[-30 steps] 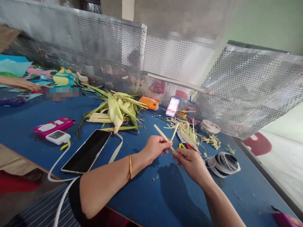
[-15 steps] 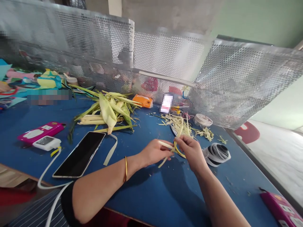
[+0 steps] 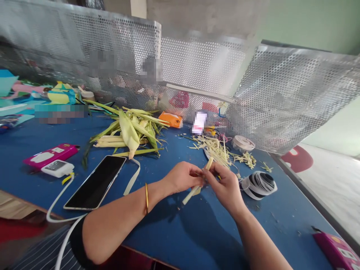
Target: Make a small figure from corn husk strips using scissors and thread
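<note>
My left hand [image 3: 181, 178] is closed in a pinch on a pale strip of corn husk [image 3: 190, 195], which hangs out below the fingers. My right hand [image 3: 226, 183] pinches the same piece from the other side, fingertips almost touching the left ones. A short end of husk sticks up between the hands. The fingers hide the middle, where the strip seems folded or wrapped. Just beyond the right hand lies a heap of shredded husk strips [image 3: 215, 150]. Farther left is a pile of whole corn husks [image 3: 129, 131].
On the blue table [image 3: 160, 225] are a black-screened phone [image 3: 95, 182], a magenta box [image 3: 52, 155] with a white device [image 3: 57, 168], a black-and-white spool [image 3: 258, 185], a tape roll [image 3: 243, 143] and an orange packet [image 3: 170, 120]. Perforated metal panels [image 3: 197, 63] stand behind.
Both hands have drawn closer together. The husk strip that stuck out at the left is now gathered between the fingers, and a wider end points down toward the table.
</note>
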The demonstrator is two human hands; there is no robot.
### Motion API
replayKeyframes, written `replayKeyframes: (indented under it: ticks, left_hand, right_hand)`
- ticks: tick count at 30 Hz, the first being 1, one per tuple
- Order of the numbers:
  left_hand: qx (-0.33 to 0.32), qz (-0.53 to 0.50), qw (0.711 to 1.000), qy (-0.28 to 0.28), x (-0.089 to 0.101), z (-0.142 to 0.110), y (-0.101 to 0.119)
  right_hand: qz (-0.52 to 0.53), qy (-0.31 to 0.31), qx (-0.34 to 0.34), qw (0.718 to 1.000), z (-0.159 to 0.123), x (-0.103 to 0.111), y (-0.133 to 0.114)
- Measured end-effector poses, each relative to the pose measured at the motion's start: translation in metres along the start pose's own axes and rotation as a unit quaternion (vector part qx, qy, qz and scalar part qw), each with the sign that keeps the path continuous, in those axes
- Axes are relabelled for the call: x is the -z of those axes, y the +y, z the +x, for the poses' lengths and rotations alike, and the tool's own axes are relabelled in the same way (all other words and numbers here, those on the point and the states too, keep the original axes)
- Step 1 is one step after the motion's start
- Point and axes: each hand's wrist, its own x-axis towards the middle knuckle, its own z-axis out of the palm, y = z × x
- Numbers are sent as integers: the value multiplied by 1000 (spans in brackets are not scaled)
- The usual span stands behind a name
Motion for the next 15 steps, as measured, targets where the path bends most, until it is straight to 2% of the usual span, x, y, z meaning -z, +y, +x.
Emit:
replayKeyframes:
  ticks: [2,6,8,12,15]
  left_hand:
    - [-3,-8,1000,-3,-2,0,-1]
    - [45,-9,999,9,-4,-1,2]
    - [64,-14,998,22,-4,-1,1]
    - [41,3,998,56,-5,1,-5]
    - [39,-12,994,104,-3,3,-4]
  right_hand:
    - [14,2,16,1000,-2,-2,-3]
    - [30,82,17,996,-3,-2,-7]
    - [26,101,11,994,-5,-1,-8]
    - [-16,79,27,996,-8,0,-9]
    - [-74,121,51,989,-10,2,-7]
